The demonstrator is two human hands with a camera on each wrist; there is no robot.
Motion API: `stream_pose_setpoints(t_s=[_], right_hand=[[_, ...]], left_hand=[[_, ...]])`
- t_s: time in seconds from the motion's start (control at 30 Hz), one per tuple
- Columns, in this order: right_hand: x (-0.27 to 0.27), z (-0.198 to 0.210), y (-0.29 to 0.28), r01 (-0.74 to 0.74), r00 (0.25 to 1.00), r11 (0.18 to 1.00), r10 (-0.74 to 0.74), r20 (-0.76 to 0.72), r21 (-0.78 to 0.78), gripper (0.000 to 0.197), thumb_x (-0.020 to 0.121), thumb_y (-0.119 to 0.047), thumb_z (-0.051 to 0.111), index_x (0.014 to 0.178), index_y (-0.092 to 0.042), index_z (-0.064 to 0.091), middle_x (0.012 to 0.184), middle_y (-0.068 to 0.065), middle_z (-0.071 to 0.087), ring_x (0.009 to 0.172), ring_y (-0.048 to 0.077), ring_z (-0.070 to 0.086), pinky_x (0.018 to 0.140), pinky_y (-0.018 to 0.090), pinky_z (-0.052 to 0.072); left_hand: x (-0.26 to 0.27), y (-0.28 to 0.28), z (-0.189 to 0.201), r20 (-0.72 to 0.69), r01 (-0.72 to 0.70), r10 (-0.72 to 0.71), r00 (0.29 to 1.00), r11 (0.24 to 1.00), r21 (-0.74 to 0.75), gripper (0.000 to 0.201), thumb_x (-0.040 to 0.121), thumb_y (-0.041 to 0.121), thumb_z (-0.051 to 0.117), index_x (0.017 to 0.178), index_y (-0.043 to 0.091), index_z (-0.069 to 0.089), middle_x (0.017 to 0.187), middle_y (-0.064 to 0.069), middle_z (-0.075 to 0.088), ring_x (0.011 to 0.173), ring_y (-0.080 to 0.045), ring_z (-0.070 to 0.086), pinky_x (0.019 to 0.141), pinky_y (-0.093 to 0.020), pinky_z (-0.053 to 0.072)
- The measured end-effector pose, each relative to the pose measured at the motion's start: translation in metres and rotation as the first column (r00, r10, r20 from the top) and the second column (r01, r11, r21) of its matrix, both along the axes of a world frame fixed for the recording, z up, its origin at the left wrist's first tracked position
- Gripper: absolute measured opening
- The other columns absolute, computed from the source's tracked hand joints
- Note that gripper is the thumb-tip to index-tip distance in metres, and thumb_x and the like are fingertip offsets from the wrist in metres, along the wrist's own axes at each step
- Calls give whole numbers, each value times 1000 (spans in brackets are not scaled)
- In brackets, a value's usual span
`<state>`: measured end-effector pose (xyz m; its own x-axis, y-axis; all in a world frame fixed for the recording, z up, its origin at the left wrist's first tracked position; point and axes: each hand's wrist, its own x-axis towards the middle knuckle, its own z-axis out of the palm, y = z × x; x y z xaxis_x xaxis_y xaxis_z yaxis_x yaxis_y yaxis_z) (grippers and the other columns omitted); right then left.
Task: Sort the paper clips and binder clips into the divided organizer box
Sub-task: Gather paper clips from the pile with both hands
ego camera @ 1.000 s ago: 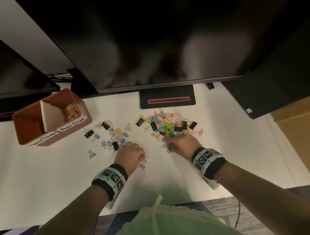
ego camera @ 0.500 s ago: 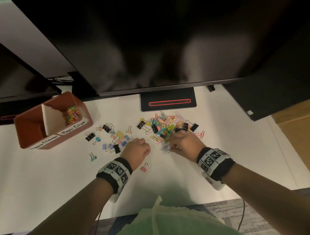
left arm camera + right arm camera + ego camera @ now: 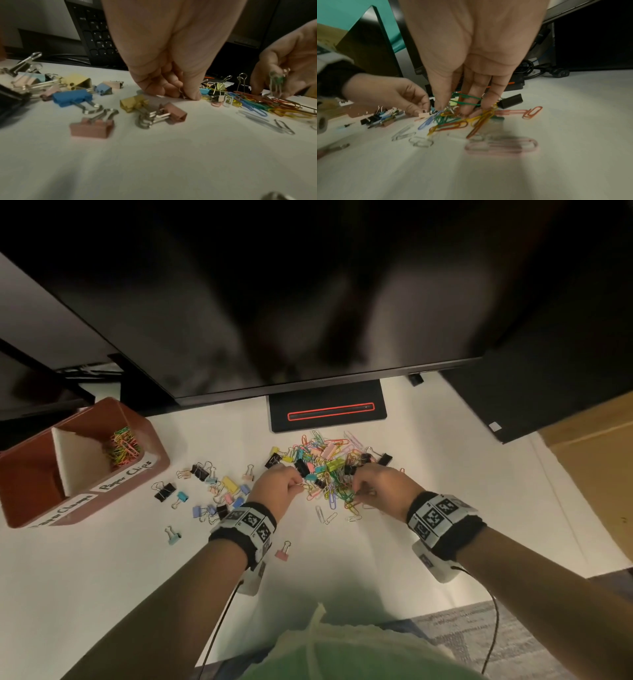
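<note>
A mixed pile of coloured paper clips and binder clips (image 3: pixel 329 470) lies mid-table. My left hand (image 3: pixel 297 486) is at the pile's left edge, fingers curled, pinching a thin wire paper clip (image 3: pixel 182 93) against the table. My right hand (image 3: pixel 356 491) digs into the pile's right side and holds a few paper clips (image 3: pixel 465 100), green and clear ones (image 3: pixel 276 83). Several binder clips (image 3: pixel 212 487) lie scattered to the left. The brown divided organizer box (image 3: pixel 20 508) stands far left, with paper clips (image 3: pixel 123 445) in its right compartment; what the left one holds is hidden.
A large dark monitor (image 3: pixel 274 302) overhangs the back of the table, its stand base (image 3: pixel 327 410) just behind the pile. A black keyboard (image 3: pixel 97 39) stands upright behind. A pink binder clip (image 3: pixel 282 551) lies by my left wrist, a blue one (image 3: pixel 173 535) further left.
My left hand left the pink binder clip behind and moved forward and right to the pile's edge. My right hand shifted forward into the pile and gathered paper clips.
</note>
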<state>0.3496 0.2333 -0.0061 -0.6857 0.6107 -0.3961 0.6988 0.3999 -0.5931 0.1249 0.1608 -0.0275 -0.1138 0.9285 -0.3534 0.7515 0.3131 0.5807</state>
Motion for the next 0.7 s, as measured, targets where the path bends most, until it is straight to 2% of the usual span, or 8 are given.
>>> stream_pose_setpoints(t_s=[0.13, 0.2, 0.3, 0.37, 0.43, 0.57, 0.63, 0.7], right_hand=[[-3, -8, -5, -60, 997, 998, 59, 47, 22, 15, 82, -16, 67, 96, -14, 64, 105, 1, 57, 90, 19, 58, 83, 33, 50], [-6, -10, -7, -61, 996, 997, 58, 61, 45, 16, 82, -14, 65, 98, -14, 64, 107, 2, 59, 94, 22, 58, 85, 36, 50], [-9, -11, -8, -53, 996, 996, 47, 80, 71, 21, 82, -14, 64, 103, -16, 62, 109, 2, 62, 100, 23, 57, 86, 36, 49], [-11, -11, -8, -39, 995, 997, 33, 92, 70, 26, 83, -16, 63, 109, -17, 59, 111, 3, 63, 102, 23, 56, 86, 36, 50], [-13, -11, -8, -37, 995, 997, 30, 93, 74, 30, 84, -17, 63, 114, -18, 58, 112, 4, 62, 104, 23, 56, 87, 37, 50], [-13, -13, -9, -65, 994, 993, 56, 93, 95, 24, 86, -20, 59, 110, -17, 63, 105, 3, 61, 99, 23, 56, 84, 37, 51], [-12, -15, -10, -55, 995, 994, 47, 85, 99, 24, 85, -19, 60, 108, -17, 64, 104, 3, 60, 98, 23, 56, 84, 39, 51], [-11, -15, -11, -46, 996, 993, 38, 81, 105, 23, 85, -20, 61, 108, -17, 64, 104, 3, 59, 98, 24, 56, 84, 40, 51]], left_hand=[[-1, 2, -4, -58, 46, -45, 997, 999, 22, 11, 88, 12, 58, 89, 4, 64, 96, -1, 46, 80, -14, 50, 80, -24, 42], [-2, 0, -5, -92, 102, -100, 991, 995, 18, 9, 88, 10, 55, 87, 3, 62, 96, -4, 49, 82, -17, 52, 78, -25, 41], [-4, -5, -3, -123, 159, -160, 979, 987, -18, 5, 88, 8, 54, 88, 5, 57, 87, -8, 55, 85, -26, 53, 72, -29, 39], [-5, -10, -1, -88, 135, -138, 987, 990, -32, 5, 88, 9, 55, 92, 6, 57, 83, -3, 54, 84, -24, 54, 70, -27, 38], [-3, -15, 4, -18, 93, -94, 995, 994, -48, 14, 88, 11, 56, 102, 9, 58, 86, 0, 56, 83, -19, 55, 73, -26, 41], [18, -17, 20, 121, 40, -40, 992, 999, 2, 22, 86, 20, 63, 107, 13, 60, 88, 2, 59, 79, -12, 55, 76, -24, 46], [32, -15, 22, 148, 14, -12, 989, 1000, -14, 27, 83, 22, 66, 108, 12, 60, 87, -1, 61, 76, -13, 55, 74, -23, 46], [43, -12, 19, 124, -24, 31, 992, 998, -61, 35, 81, 23, 69, 111, 10, 59, 92, -6, 66, 81, -18, 60, 79, -28, 51]])
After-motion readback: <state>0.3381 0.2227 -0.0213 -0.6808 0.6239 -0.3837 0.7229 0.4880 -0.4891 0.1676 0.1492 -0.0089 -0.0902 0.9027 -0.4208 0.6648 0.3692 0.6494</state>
